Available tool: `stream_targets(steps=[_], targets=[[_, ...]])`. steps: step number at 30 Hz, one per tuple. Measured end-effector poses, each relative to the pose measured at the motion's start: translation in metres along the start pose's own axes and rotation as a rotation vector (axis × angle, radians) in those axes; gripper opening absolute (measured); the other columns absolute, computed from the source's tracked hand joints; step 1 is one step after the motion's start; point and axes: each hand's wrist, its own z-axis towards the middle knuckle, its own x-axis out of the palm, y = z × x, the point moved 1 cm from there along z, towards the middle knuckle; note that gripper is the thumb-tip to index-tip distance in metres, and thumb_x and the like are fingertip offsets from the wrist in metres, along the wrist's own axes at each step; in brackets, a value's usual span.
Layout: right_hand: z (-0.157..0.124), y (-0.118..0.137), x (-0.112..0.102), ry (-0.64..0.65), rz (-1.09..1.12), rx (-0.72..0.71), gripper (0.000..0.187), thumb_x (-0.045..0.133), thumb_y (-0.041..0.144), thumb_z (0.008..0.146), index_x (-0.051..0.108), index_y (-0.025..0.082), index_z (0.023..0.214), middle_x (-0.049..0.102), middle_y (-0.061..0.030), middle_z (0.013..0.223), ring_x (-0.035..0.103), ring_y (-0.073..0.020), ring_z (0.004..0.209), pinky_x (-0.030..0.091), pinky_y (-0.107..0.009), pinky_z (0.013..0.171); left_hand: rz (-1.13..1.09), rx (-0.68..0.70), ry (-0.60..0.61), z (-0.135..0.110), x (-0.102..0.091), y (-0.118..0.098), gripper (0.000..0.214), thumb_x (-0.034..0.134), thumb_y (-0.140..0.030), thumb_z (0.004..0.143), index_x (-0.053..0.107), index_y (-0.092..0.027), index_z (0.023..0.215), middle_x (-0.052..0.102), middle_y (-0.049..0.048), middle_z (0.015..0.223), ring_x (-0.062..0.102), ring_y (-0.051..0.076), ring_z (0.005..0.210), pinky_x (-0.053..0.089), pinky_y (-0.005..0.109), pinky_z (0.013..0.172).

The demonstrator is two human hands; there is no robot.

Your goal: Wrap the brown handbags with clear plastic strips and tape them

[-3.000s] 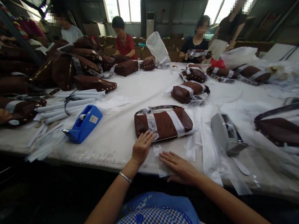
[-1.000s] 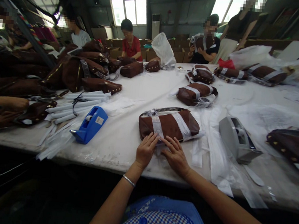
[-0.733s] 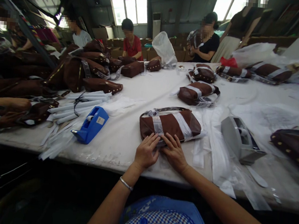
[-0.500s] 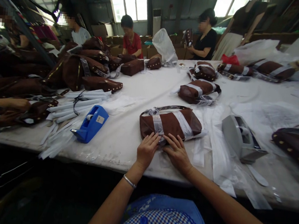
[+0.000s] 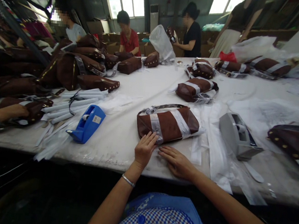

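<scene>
A brown bag [image 5: 168, 123] wrapped with white and clear bands lies on the white table [image 5: 126, 138] in front of me. My left hand [image 5: 144, 149] rests flat with fingers apart, its fingertips touching the bag's near edge by the left band. My right hand [image 5: 176, 161] lies flat and open on the table just below the bag, pressing on a clear strip. Neither hand holds anything.
A blue tape dispenser [image 5: 86, 123] sits to the left, a grey tape dispenser [image 5: 237, 136] to the right. Clear plastic strips [image 5: 215, 146] lie beside the bag. More brown bags [image 5: 195, 89] lie farther back and pile at the left [image 5: 69, 69]. Another person's hand [image 5: 8, 110] is at the left edge; several people work at the far side.
My right hand has slid from the bag's lower edge back onto the table, lying flatter. My left hand has stayed at the bag's edge. The person in black at the back has stood up.
</scene>
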Motion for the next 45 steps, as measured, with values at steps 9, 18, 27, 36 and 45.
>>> stream_targets(steps=[9, 18, 27, 36, 45], targets=[[0.001, -0.013, 0.016, -0.209, -0.065, -0.137, 0.032, 0.047, 0.009, 0.096, 0.068, 0.019, 0.117, 0.071, -0.0092, 0.117, 0.067, -0.0219, 0.110, 0.056, -0.044, 0.098, 0.028, 0.016, -0.014, 0.000, 0.000, 0.000, 0.047, 0.059, -0.023, 0.094, 0.052, -0.023, 0.140, 0.060, 0.0050, 0.139, 0.052, 0.022, 0.133, 0.049, 0.042, 0.109], [-0.006, -0.005, 0.011, -0.246, 0.000, -0.134, 0.039, 0.045, 0.007, 0.095, 0.066, 0.022, 0.124, 0.071, -0.0072, 0.118, 0.066, -0.0201, 0.112, 0.056, -0.039, 0.099, 0.057, 0.061, -0.061, 0.004, -0.002, 0.002, 0.048, 0.060, -0.022, 0.094, 0.050, -0.022, 0.141, 0.060, 0.0060, 0.138, 0.054, 0.023, 0.131, 0.051, 0.042, 0.107], [-0.009, -0.004, 0.012, -0.211, -0.001, -0.142, 0.038, 0.042, 0.010, 0.099, 0.063, 0.023, 0.128, 0.071, -0.0069, 0.118, 0.067, -0.0200, 0.111, 0.059, -0.036, 0.095, 0.098, 0.070, -0.086, 0.007, 0.000, 0.002, 0.043, 0.060, -0.022, 0.093, 0.055, -0.021, 0.136, 0.062, 0.0072, 0.135, 0.055, 0.025, 0.130, 0.055, 0.043, 0.102], [0.023, -0.008, -0.019, -0.279, 0.011, -0.175, 0.036, 0.048, 0.010, 0.098, 0.065, 0.027, 0.124, 0.074, -0.0045, 0.110, 0.070, -0.0170, 0.101, 0.056, -0.037, 0.098, 0.079, 0.039, 0.000, 0.001, 0.003, 0.000, 0.044, 0.059, -0.017, 0.093, 0.055, -0.023, 0.136, 0.063, 0.0059, 0.135, 0.056, 0.025, 0.128, 0.052, 0.043, 0.107], [0.076, -0.036, -0.041, -0.375, -0.007, -0.144, 0.023, 0.056, 0.017, 0.096, 0.072, 0.027, 0.110, 0.073, -0.0030, 0.112, 0.064, -0.0213, 0.114, 0.050, -0.045, 0.104, 0.128, -0.041, -0.067, 0.002, 0.005, -0.008, 0.026, 0.062, -0.017, 0.091, 0.067, -0.024, 0.115, 0.068, 0.0059, 0.110, 0.064, 0.023, 0.104, 0.053, 0.042, 0.102]])
